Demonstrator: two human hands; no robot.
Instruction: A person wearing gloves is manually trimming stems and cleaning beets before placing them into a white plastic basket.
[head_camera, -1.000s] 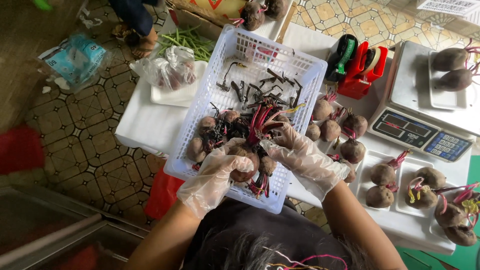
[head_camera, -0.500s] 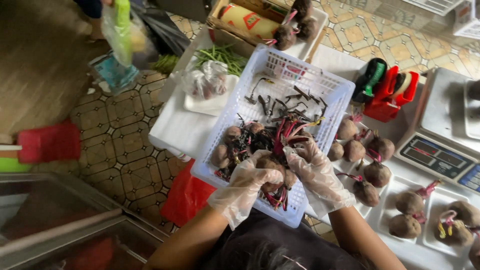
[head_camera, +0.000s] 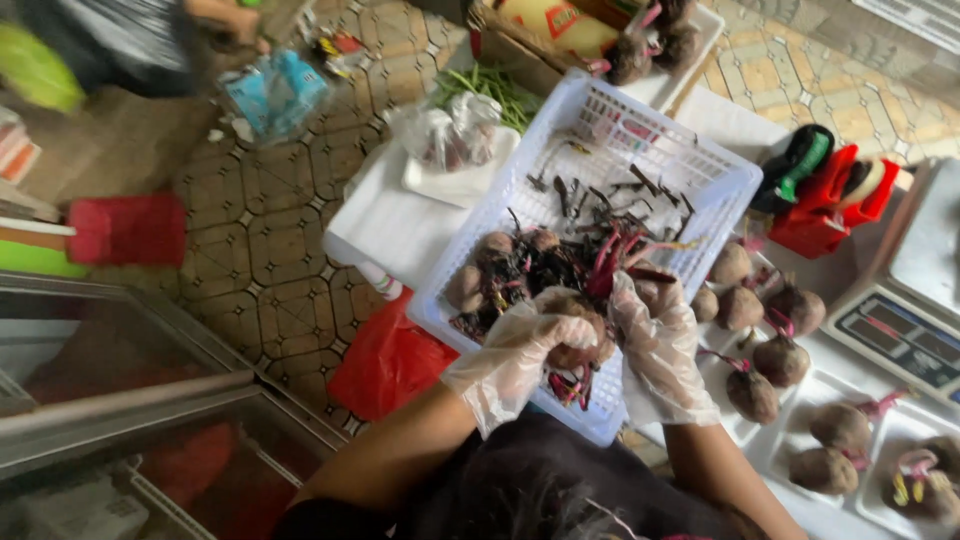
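Both gloved: left hand (head_camera: 520, 360) clenched round a beetroot (head_camera: 578, 338) over the near edge of the white basket (head_camera: 690, 180); right hand (head_camera: 660, 345) gripping that same beetroot's other side; trimmed beetroots (head_camera: 765, 335) along the table's right edge.

A single head-worn camera looks steeply down from above the person's own dark hair at the bottom edge. It sits close over the white basket (head_camera: 640, 190) on the table (head_camera: 385, 225), and tilts, so the table runs diagonally. Tiled floor (head_camera: 270, 240) fills the left side.
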